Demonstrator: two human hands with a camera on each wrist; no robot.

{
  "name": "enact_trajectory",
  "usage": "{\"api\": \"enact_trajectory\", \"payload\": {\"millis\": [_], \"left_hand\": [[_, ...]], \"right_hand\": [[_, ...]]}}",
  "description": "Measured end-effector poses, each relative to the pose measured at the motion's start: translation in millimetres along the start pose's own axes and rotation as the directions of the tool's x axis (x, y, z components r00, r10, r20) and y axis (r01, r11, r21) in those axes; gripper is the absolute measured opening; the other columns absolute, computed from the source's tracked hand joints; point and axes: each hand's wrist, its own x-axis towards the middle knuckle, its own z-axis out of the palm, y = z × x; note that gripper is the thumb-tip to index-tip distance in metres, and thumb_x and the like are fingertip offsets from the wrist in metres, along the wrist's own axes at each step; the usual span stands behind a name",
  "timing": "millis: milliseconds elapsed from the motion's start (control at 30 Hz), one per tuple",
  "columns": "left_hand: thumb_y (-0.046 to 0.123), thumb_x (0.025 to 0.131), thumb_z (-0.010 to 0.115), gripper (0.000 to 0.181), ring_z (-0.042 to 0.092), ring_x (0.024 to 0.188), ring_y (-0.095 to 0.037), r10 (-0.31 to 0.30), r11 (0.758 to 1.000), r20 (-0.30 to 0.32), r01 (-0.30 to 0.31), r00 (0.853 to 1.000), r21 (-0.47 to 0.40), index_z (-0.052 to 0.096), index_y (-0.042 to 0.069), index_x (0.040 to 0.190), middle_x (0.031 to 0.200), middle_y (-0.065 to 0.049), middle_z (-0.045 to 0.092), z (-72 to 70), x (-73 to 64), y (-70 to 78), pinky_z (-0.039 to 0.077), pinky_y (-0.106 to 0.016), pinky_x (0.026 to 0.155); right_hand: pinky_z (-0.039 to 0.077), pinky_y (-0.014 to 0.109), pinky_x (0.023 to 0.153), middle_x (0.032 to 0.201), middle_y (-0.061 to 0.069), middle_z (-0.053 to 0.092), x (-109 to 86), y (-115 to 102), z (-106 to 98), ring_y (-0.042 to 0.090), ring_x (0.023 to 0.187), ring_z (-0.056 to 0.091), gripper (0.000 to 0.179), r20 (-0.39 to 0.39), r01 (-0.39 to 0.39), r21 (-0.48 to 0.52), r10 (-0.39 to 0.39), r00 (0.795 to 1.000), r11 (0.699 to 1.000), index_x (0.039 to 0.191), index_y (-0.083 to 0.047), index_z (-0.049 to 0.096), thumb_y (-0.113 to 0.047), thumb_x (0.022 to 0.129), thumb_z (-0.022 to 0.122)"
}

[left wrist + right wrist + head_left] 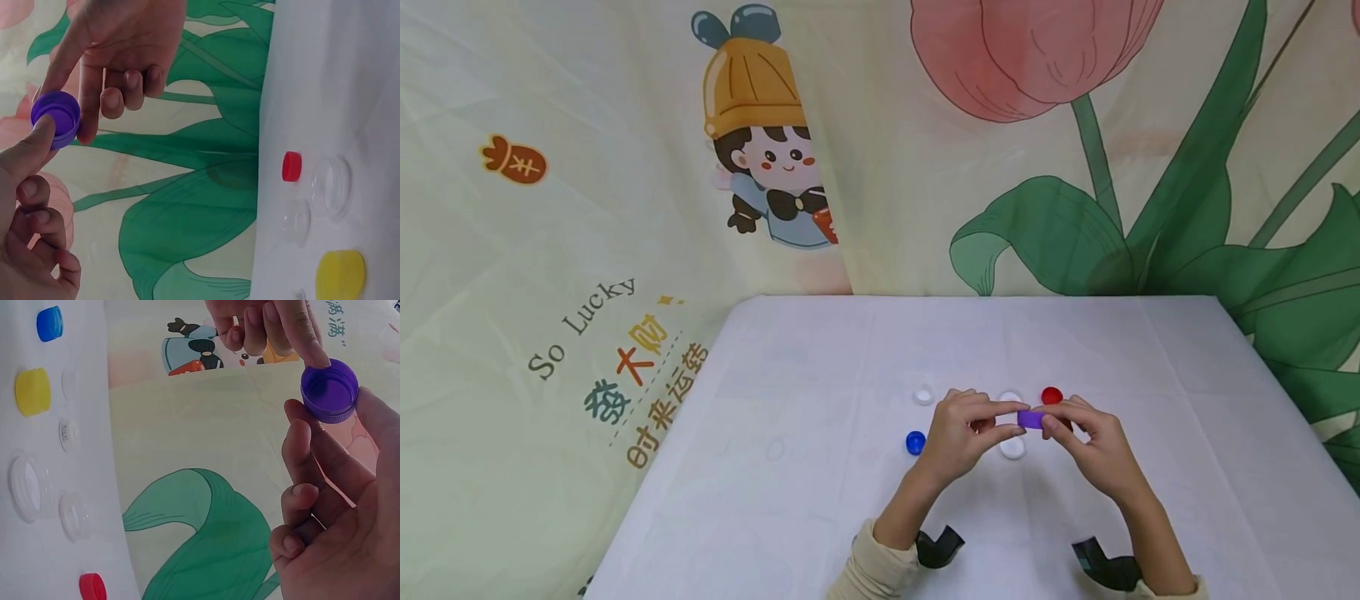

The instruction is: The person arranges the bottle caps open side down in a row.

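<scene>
While the purple cap (1030,419) is held up above the white table (760,517), my left hand (958,433) pinches its left side and my right hand (1096,447) its right. On the table, a red cap (1052,396) lies to the purple cap's right and a blue cap (915,442) to its left.

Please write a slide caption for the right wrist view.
Left grip and right grip hold one round, hollow purple plastic cap.

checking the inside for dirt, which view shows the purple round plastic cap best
The right wrist view: the purple round plastic cap shows its open hollow almost unblocked. The left wrist view shows the hollow partly covered by fingers; the head view, only its side wall.
</scene>
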Motion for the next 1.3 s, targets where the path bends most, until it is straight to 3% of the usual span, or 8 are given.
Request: {"api": "enact_trajectory", "payload": {"millis": [233, 633, 933, 1133, 1233, 1300], "left_hand": [[0.027, 0.075, 0.072, 0.026, 0.036, 0.053, 0.001, -0.003, 1.000, 0.014, 0.003, 1.000, 0.003, 0.072, 0.015, 0.098, 0.050, 0.008, 0.041, 1.1, -0.4, -2.2, 0.030, -0.018, 0.059], [0.028, 0.070, 0.075, 0.042, 0.035, 0.052, -0.003, -0.036, 0.999, 0.021, 0.035, 0.999, 0.023, 0.067, 0.012, 0.108, 0.052, 0.007, 0.039, 1.9, -1.1, -1.7, 0.030, -0.018, 0.062], [0.029, 0.072, 0.074, 0.037, 0.033, 0.052, 0.000, -0.071, 0.997, 0.013, 0.071, 0.997, -0.002, 0.068, 0.014, 0.105, 0.052, 0.007, 0.036, 5.9, -3.3, -5.1, 0.029, -0.018, 0.060], [0.030, 0.073, 0.073, 0.033, 0.034, 0.051, -0.001, -0.099, 0.995, 0.014, 0.099, 0.995, -0.008, 0.070, 0.014, 0.101, 0.051, 0.007, 0.036, 10.3, -4.5, -6.0, 0.029, -0.018, 0.060], [0.030, 0.073, 0.073, 0.032, 0.034, 0.051, -0.001, -0.084, 0.996, 0.006, 0.084, 0.996, 0.006, 0.070, 0.014, 0.100, 0.051, 0.007, 0.036, 14.1, -3.5, -7.5, 0.028, -0.018, 0.059], [0.030, 0.073, 0.073, 0.031, 0.033, 0.051, 0.000, -0.074, 0.997, 0.001, 0.074, 0.997, 0.008, 0.070, 0.015, 0.100, 0.051, 0.007, 0.036, 17.6, -2.1, -8.5, 0.028, -0.018, 0.058]], "right_hand": [[0.037, 0.024, 0.052, 0.071, -0.005, 0.056, 0.1, 2.6, 0.0, 0.009, 0.066, 0.042, 0.012, -0.005, 0.011, 0.036, -0.011, 1.000, 0.999, 0.092, -0.008, 0.068, -0.005, 0.082, 0.063], [0.034, 0.025, 0.054, 0.072, -0.004, 0.052, 0.7, 2.4, -1.3, 0.011, 0.068, 0.040, 0.033, -0.051, -0.037, -0.030, 0.035, 0.998, 0.999, 0.104, -0.013, 0.067, -0.008, 0.072, 0.073], [0.033, 0.024, 0.054, 0.067, -0.004, 0.052, 1.3, 3.6, -0.3, 0.013, 0.067, 0.039, 0.037, -0.064, -0.012, -0.046, 0.009, 0.998, 0.999, 0.103, -0.008, 0.067, -0.002, 0.067, 0.076], [0.034, 0.025, 0.054, 0.067, -0.005, 0.053, -0.1, 5.6, -1.4, 0.011, 0.065, 0.039, 0.036, -0.056, 0.020, -0.052, -0.023, 0.998, 0.998, 0.104, -0.009, 0.067, -0.008, 0.069, 0.076], [0.034, 0.025, 0.054, 0.067, -0.005, 0.054, -1.2, 11.3, -2.1, 0.011, 0.065, 0.039, 0.035, -0.068, 0.038, -0.038, -0.041, 0.997, 0.999, 0.104, -0.012, 0.067, -0.012, 0.070, 0.076], [0.031, 0.023, 0.054, 0.069, -0.007, 0.054, -2.3, 28.7, -0.8, 0.008, 0.067, 0.038, 0.038, -0.092, 0.084, -0.031, -0.087, 0.992, 0.996, 0.106, -0.013, 0.067, -0.011, 0.069, 0.077]]}}
